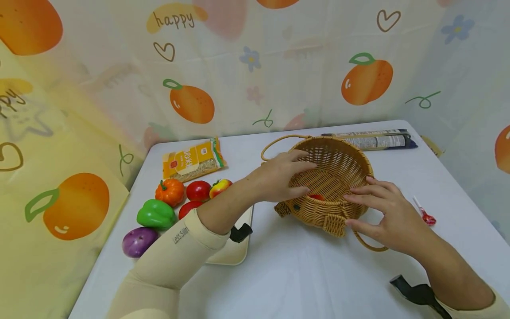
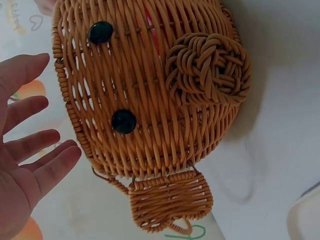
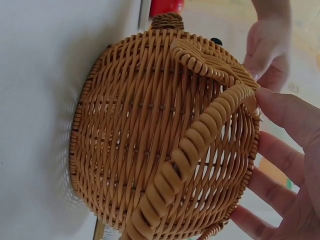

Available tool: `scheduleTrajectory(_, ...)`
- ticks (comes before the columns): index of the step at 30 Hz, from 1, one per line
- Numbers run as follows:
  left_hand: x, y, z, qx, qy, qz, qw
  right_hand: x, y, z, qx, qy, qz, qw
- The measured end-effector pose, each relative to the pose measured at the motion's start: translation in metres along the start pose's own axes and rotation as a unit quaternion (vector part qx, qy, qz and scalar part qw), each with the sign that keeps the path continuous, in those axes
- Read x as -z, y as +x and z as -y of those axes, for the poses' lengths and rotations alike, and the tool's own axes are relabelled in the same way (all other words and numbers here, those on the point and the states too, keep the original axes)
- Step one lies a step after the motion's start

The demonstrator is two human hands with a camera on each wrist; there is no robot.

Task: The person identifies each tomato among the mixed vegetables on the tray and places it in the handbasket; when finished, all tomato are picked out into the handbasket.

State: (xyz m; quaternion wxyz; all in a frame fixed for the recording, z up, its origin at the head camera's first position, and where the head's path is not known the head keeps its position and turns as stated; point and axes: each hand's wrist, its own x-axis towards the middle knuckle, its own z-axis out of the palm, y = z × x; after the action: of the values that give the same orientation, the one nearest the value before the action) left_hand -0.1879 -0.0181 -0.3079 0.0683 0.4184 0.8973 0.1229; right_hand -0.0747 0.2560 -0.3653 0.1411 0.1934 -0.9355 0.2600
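The wicker basket (image 1: 334, 155) stands on the tabletop (image 1: 299, 274). The left hand (image 1: 283, 176) hangs over its opening, fingers spread, holding nothing; the right hand (image 1: 384, 215), loosely spread, touches its rim without gripping. Seems like adjusting; shifting it wants a firmer hold. A tray (image 1: 235, 255) sits left, a lollipop (image 1: 428, 218) right, neither blocking.

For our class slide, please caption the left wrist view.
Spread fingers beside a rounded brown wicker basket with two round black eyes.

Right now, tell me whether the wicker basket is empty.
Not empty: a red item shows inside the wicker basket, just behind its near rim.
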Motion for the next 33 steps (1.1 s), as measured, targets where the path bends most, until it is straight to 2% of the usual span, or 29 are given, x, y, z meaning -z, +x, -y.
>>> scheduleTrajectory(7, 0.01, -0.024, 0.007, 0.018, -0.001, -0.003, 0.9998, -0.001, 0.0, 0.0, 0.007, 0.002, -0.004, 1.0)
scheduleTrajectory(11, 0.013, -0.042, 0.017, 0.018, 0.006, -0.012, 0.9998, 0.0, 0.0, 0.001, -0.004, -0.002, 0.002, 1.0)
scheduleTrajectory(15, 0.016, -0.062, 0.024, 0.037, 0.011, -0.004, 0.9993, 0.0, 0.0, 0.001, -0.003, 0.002, -0.001, 1.0)
scheduleTrajectory(22, 0.017, -0.098, 0.037, 0.108, 0.033, 0.07, 0.9911, 0.0, 0.0, 0.001, -0.002, 0.0, -0.002, 1.0)
scheduleTrajectory(27, 0.012, -0.121, 0.048, 0.133, 0.039, 0.121, 0.9829, 0.001, 0.0, 0.001, -0.012, -0.003, 0.007, 0.9999)
scheduleTrajectory(31, 0.005, -0.135, 0.055, 0.159, 0.021, 0.158, 0.9743, 0.001, 0.0, 0.001, -0.012, -0.003, 0.007, 0.9999)
scheduleTrajectory(33, 0.001, -0.14, 0.058, 0.181, 0.004, 0.175, 0.9679, 0.001, 0.0, 0.001, -0.014, -0.004, 0.01, 0.9999)
